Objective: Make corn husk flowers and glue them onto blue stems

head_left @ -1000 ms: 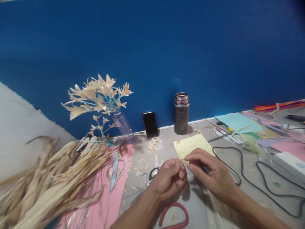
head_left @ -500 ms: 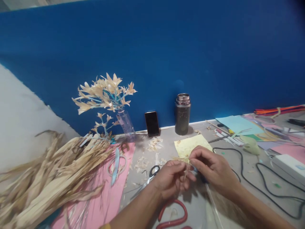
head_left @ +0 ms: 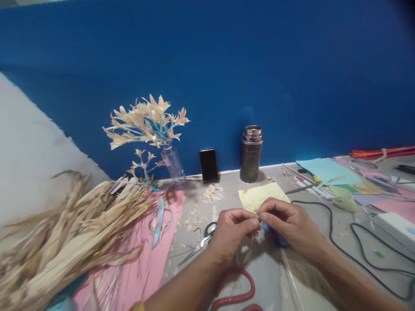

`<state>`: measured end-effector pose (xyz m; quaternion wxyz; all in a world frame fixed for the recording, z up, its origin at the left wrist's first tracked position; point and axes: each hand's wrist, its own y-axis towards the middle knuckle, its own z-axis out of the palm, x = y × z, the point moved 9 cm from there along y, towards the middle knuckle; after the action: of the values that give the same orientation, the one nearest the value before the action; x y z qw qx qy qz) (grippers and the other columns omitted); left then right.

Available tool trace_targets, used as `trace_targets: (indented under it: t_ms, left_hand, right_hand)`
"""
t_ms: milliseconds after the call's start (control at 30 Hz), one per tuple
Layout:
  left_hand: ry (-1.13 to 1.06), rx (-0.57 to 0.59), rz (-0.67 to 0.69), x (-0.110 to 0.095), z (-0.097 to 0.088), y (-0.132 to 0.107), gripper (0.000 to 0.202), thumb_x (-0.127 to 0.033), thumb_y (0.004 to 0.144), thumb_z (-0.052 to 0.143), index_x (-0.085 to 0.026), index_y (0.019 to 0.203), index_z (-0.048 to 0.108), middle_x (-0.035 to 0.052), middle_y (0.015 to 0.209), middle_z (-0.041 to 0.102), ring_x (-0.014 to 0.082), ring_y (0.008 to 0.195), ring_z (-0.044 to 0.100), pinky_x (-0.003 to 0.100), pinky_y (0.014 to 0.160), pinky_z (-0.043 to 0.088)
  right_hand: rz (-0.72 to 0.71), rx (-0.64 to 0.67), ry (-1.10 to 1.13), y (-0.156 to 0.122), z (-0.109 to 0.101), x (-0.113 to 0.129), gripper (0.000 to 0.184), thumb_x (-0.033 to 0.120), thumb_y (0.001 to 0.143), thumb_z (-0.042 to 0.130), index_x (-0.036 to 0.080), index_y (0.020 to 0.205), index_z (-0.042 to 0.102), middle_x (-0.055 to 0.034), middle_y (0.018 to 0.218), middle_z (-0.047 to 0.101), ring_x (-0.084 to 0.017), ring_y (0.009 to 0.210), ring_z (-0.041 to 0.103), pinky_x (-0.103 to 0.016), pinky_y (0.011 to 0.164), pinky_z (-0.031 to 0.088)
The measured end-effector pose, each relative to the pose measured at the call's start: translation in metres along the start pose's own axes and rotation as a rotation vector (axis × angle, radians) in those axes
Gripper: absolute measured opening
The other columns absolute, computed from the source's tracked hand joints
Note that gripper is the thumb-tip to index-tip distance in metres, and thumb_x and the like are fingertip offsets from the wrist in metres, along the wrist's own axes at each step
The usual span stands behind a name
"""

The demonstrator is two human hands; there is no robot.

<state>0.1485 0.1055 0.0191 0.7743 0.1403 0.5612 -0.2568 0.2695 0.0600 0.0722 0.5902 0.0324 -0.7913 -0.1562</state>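
My left hand (head_left: 231,229) and my right hand (head_left: 288,222) meet fingertip to fingertip over the table, both closed in a pinch. Between them is a thin pale strand (head_left: 257,214), mostly covered by the fingers; whether it is husk or wire I cannot tell. Just beyond the fingertips lies a yellow sheet of paper (head_left: 259,194). A dark blue thing (head_left: 281,242) is partly hidden below my right hand. Scissors with black handles (head_left: 197,248) lie left of my left hand, and a red looped handle (head_left: 240,297) sits below the hands.
Dried corn husks (head_left: 65,237) are heaped on the left by pink paper (head_left: 152,268). Husk flowers (head_left: 149,121) stand in a clear bottle (head_left: 174,168). A phone (head_left: 209,166) and an uncapped flask (head_left: 251,157) stand near the blue wall. A black cable (head_left: 330,229) winds across the right.
My left fingers have closed from a loosely spread pose into a pinch against my right fingertips. The strand that hung across the left fingers is now mostly hidden. The view has shifted slightly.
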Motion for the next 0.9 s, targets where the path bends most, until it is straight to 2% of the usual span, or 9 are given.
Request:
trace_targets:
  t_ms: [133,233,367,467,533,633,767,900]
  left_hand:
    - [-0.030,-0.044,0.015,0.000,-0.004,0.002,0.019,-0.028,0.063,0.084,-0.013,0.067,0.074,0.0039,0.060,0.066,0.0110,0.054,0.052,0.025,0.058,0.039]
    - [-0.029,-0.102,0.025,-0.003,-0.013,0.003,0.016,-0.026,0.062,0.083,-0.014,0.067,0.074,0.0036,0.060,0.067,0.0109,0.054,0.052,0.025,0.058,0.040]
    - [0.128,-0.225,0.085,-0.020,-0.037,-0.007,0.011,-0.024,0.063,0.080,-0.015,0.066,0.075,0.0019,0.058,0.064,0.0113,0.055,0.052,0.025,0.058,0.040]
    - [0.278,-0.336,0.171,-0.038,-0.059,-0.026,0.009,-0.023,0.064,0.079,-0.015,0.064,0.075,0.0018,0.061,0.063,0.0117,0.058,0.052,0.024,0.057,0.038]
    - [0.301,-0.397,0.199,-0.041,-0.072,-0.039,0.008,-0.022,0.065,0.078,-0.015,0.064,0.075,0.0026,0.065,0.064,0.0124,0.061,0.053,0.024,0.058,0.039]
    - [0.152,-0.443,0.111,-0.022,-0.089,-0.049,0.011,-0.023,0.064,0.081,-0.015,0.065,0.074,0.0008,0.059,0.061,0.0107,0.056,0.051,0.023,0.056,0.039]
    - [-0.211,-0.401,-0.027,0.008,-0.098,-0.046,0.024,-0.026,0.055,0.088,-0.015,0.062,0.069,-0.0002,0.060,0.062,0.0078,0.051,0.049,0.023,0.055,0.040]
    - [-0.317,-0.379,-0.097,0.015,-0.103,-0.043,0.032,-0.027,0.048,0.092,-0.014,0.060,0.066,0.0003,0.061,0.062,0.0087,0.054,0.052,0.022,0.053,0.041]
  right_hand:
    - [0.031,-0.077,0.020,0.000,-0.008,-0.007,0.020,0.039,0.085,0.068,0.020,0.086,0.072,-0.0003,0.070,0.066,-0.014,0.057,0.056,-0.025,0.052,0.046]
    - [0.070,-0.094,0.032,0.001,-0.012,-0.016,0.025,0.044,0.086,0.065,0.020,0.087,0.071,0.0001,0.067,0.062,-0.013,0.052,0.050,-0.024,0.046,0.042]
    - [0.156,-0.076,-0.002,0.003,-0.013,-0.031,0.029,0.049,0.087,0.064,0.021,0.084,0.071,-0.0015,0.070,0.063,-0.014,0.056,0.052,-0.024,0.047,0.043]
    - [0.196,-0.054,-0.057,0.004,-0.012,-0.038,0.030,0.051,0.086,0.064,0.022,0.081,0.071,-0.0025,0.073,0.066,-0.015,0.057,0.053,-0.025,0.048,0.044]
    - [0.180,-0.034,-0.094,0.004,-0.008,-0.038,0.031,0.052,0.085,0.063,0.023,0.079,0.071,-0.0038,0.075,0.068,-0.018,0.061,0.056,-0.027,0.050,0.045]
    - [0.141,-0.015,-0.141,0.004,-0.002,-0.038,0.031,0.052,0.085,0.063,0.023,0.076,0.071,-0.0035,0.073,0.069,-0.020,0.064,0.059,-0.030,0.057,0.048]
    - [0.153,0.015,-0.217,0.002,0.006,-0.046,0.031,0.052,0.086,0.059,0.024,0.078,0.070,-0.0029,0.074,0.071,-0.021,0.067,0.062,-0.032,0.061,0.049]
    - [0.141,0.051,-0.319,0.001,0.009,-0.053,0.032,0.053,0.087,0.056,0.025,0.081,0.070,-0.0033,0.081,0.073,-0.023,0.071,0.063,-0.033,0.062,0.049]
